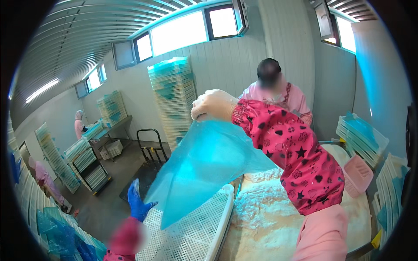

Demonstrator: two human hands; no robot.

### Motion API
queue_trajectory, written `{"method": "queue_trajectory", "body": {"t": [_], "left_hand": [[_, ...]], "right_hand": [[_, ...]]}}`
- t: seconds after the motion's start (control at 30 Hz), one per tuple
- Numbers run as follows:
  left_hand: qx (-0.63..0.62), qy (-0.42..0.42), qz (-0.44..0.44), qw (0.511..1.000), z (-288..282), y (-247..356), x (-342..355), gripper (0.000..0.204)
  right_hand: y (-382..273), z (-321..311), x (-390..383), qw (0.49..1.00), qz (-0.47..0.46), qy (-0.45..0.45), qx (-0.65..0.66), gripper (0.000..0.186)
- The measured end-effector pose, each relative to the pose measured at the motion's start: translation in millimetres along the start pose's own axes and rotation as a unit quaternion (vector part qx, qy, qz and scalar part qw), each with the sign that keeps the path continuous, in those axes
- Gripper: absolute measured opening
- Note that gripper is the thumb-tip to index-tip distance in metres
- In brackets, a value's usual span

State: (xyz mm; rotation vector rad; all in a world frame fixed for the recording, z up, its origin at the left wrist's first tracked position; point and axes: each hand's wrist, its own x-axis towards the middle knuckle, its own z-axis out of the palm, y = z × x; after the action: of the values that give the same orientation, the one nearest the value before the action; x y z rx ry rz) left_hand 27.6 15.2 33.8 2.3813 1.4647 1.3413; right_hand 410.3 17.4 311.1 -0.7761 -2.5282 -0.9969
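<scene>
My right hand [212,104], in a cream glove, is raised at the centre, pinching the top edge of a translucent turquoise plastic sheet [204,161] that hangs and fans down to the left. My left hand [140,199], in a blue glove, has its fingers spread beside the sheet's lower left corner. Below is a white perforated tray [187,235]. To its right, pale powdery material [257,217] covers a work surface.
A person [296,100] in pink faces me across the work surface; two others are at left. Tray stacks [170,100] stand by the walls, a black trolley [148,152] beyond the tray. A pink basket [357,174] and more stacked trays [361,139] sit at right.
</scene>
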Motion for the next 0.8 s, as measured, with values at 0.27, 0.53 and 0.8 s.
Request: {"method": "queue_trajectory", "body": {"t": [0.27,0.53,0.8], "left_hand": [[-0.338,-0.191,-0.228,0.893,2.9,-113.8,33.7,0.02],[0.355,0.326,0.159,0.861,-188.7,-35.4,111.6,0.018],[0.525,0.024,0.118,0.843,-211.5,11.6,-115.9,0.041]], "right_hand": [[8.3,40.6,13.2,0.994,0.005,0.106,-0.025,0.008],[30.5,-9.4,-6.8,0.861,-0.05,0.501,-0.077,0.008],[-81.7,151.3,-50.2,0.963,0.061,0.224,0.134,0.019]]}}
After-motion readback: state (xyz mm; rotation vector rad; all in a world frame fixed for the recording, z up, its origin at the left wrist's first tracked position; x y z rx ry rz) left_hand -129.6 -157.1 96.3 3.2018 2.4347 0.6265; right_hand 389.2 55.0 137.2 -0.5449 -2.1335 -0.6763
